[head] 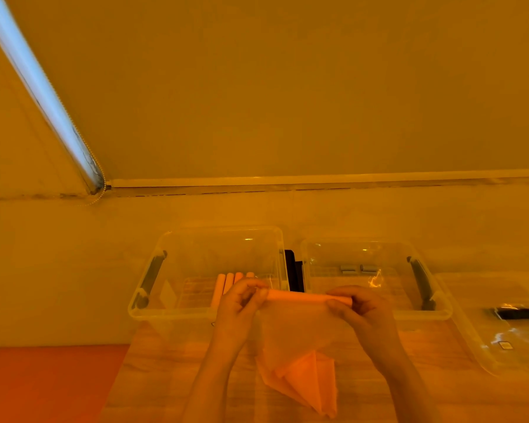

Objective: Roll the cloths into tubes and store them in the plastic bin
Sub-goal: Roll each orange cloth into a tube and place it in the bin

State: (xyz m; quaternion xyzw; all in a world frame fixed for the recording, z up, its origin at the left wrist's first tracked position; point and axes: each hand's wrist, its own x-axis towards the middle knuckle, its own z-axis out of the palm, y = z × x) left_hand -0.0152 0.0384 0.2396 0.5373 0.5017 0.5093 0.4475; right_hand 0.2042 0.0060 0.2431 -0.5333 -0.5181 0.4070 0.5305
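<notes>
- While both hands hold it up off the table (171, 377), the cloth (300, 331) is partly rolled: tight tube along its top edge, rest hanging loose below.
- Left hand (242, 303) pinches the tube's left end, fingers curled round it.
- Right hand (358, 306) grips the tube's right end, thumb under, fingers over.
- Loose part of the cloth drops between the wrists; its lower folds lie on the table, close to the forearms.
- Left bin (153, 312), clear plastic, sits just beyond the left hand. Dark handle on its far-left side.
- Rolled tubes (226, 285) already lie in that bin, side by side, right behind the left hand's fingers. At least four show; the hand hides part of them.
- Right bin (440, 312), also clear, sits just beyond the right hand. Two small grey items (358, 268) near its back wall; cannot tell what they are.
- Dark object (293, 273) stands in the gap between the bins, beyond the tube.
- Clear lid (477, 346) lies flat well right of the right hand, with a dark piece on it.
- Red surface (43, 383) to the left of the left forearm.
</notes>
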